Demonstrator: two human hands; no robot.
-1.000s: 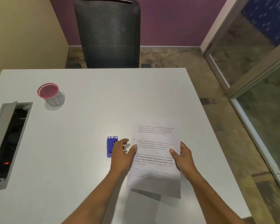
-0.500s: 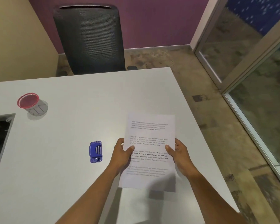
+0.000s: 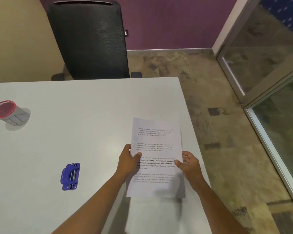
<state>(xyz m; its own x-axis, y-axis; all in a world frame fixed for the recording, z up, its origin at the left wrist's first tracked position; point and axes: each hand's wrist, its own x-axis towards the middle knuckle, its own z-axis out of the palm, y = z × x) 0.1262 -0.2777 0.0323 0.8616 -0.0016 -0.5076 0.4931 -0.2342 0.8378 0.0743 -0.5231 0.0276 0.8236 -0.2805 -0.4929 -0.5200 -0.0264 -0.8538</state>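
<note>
A printed sheet of paper with several text paragraphs is held up above the white table, near its right edge. My left hand pinches the sheet's left edge, thumb on top of the text. My right hand pinches the right edge the same way. A small blue hole punch lies flat on the table, well to the left of my left hand.
A grey cup with a red rim stands at the table's far left. A black mesh office chair is pushed to the far side of the table. Glass partitions and bare floor lie to the right.
Both hands have lifted the sheet off the table and hold it by its side edges. My left hand has moved away from the blue hole punch. The camera has swung right.
</note>
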